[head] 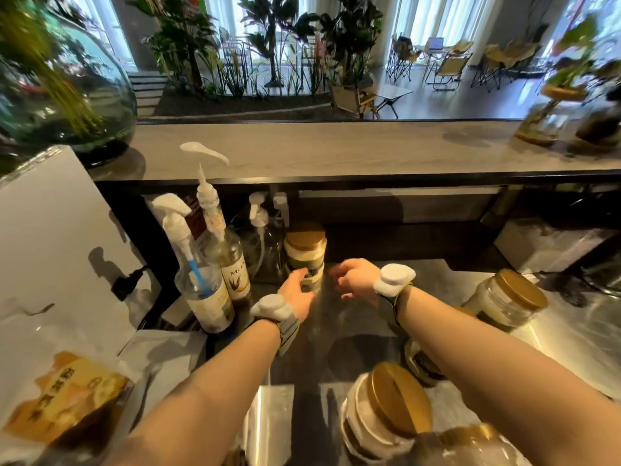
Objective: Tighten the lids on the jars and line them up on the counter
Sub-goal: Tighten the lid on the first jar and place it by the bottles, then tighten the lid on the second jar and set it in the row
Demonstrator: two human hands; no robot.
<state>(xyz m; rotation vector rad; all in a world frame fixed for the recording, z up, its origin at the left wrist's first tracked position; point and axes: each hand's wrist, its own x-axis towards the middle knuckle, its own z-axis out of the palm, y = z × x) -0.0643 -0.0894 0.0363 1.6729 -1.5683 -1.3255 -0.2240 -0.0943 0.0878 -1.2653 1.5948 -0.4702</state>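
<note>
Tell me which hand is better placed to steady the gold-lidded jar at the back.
Left, probably. The left hand touches the gold-lidded jar low on its body; the right hand hovers beside it, blurred and not touching, freer to take the lid.

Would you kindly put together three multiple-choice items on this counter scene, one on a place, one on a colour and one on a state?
1. Where does the far jar stand?
A. beside the pump bottles
B. on the upper ledge
C. in the glass bowl

2. What colour is its lid?
A. red
B. gold
C. blue

3. What does the right hand hold?
A. a lid
B. a bottle
C. nothing

Answers:
1 A, it stands just right of the pump bottles.
2 B, the lid is shiny gold.
3 C, its fingers are loosely curled, apart from the jar.
</note>
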